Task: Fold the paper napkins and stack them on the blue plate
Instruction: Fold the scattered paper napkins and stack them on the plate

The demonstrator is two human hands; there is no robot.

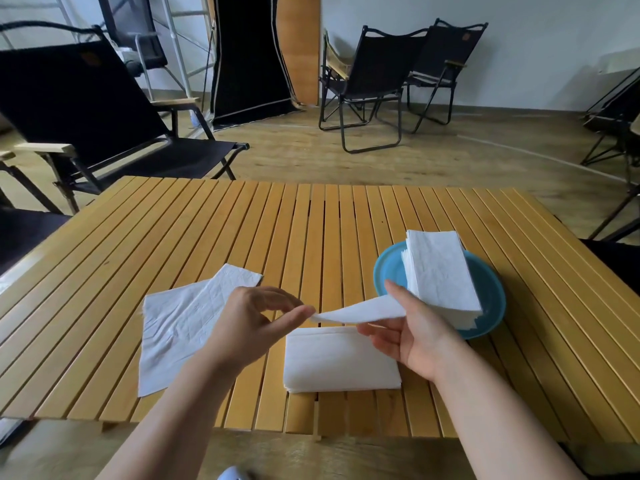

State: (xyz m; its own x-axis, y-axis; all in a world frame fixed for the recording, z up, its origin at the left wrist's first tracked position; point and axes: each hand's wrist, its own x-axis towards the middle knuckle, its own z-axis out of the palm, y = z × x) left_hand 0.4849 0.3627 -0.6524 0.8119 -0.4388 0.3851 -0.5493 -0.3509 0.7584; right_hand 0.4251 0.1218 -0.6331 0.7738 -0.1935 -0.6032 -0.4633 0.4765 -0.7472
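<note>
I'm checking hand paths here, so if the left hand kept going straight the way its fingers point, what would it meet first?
Probably the held napkin, which the left hand's fingertips already touch at its left tip. Beyond it is the right hand, then the blue plate; depth is uncertain.

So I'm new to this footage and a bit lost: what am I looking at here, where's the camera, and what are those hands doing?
There is no machine here, only a person's two bare hands. The single picture comes from a camera worn on the head, looking forward and down. On the slatted wooden table sits a round blue plate bearing a stack of folded white napkins. Near the person lies a flat pile of white napkins, and to the left an unfolded white napkin, spread out. The left hand and right hand hold one white napkin between them, above the pile, each pinching an end. Black folding chairs stand behind.
</note>
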